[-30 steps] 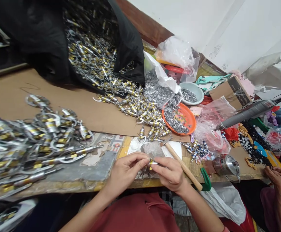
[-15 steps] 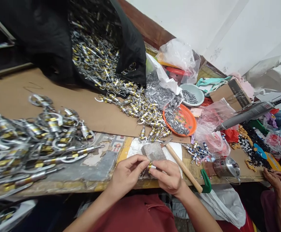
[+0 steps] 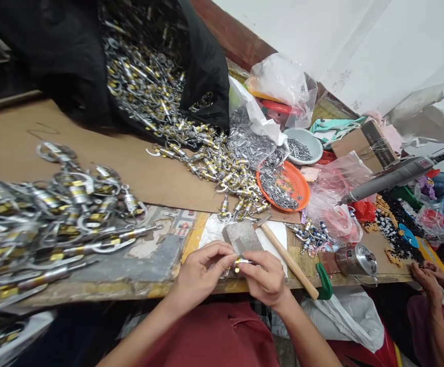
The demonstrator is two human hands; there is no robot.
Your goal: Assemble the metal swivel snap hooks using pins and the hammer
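Note:
My right hand [image 3: 264,278] grips a small silver-and-yellow metal keychain [image 3: 241,261] between thumb and fingers, just above the table's front edge. At the near end of it, my left hand [image 3: 204,275] is closed in a pinch of thumb and forefinger; what lies between those fingertips is hidden. Right behind my hands sits a grey metal block [image 3: 241,237] on a white sheet. A hammer [image 3: 290,260] with a wooden handle lies to the right of the block. Many similar keychains [image 3: 225,168] are heaped beyond, spilling from a black bag [image 3: 206,66].
More keychains [image 3: 77,199] are piled at the left. An orange plate [image 3: 300,186] and a pale bowl [image 3: 313,148] hold small metal parts. Blue-and-silver pieces [image 3: 313,237], a metal cup [image 3: 357,262] and a green hook-shaped thing [image 3: 324,283] are at the right. Another person's hands [image 3: 430,280] work at the far right.
The keychain has turned slightly in my fingers, and its yellow part now hangs more visibly below. Both hands keep their hold in nearly the same place. The view has shifted slightly.

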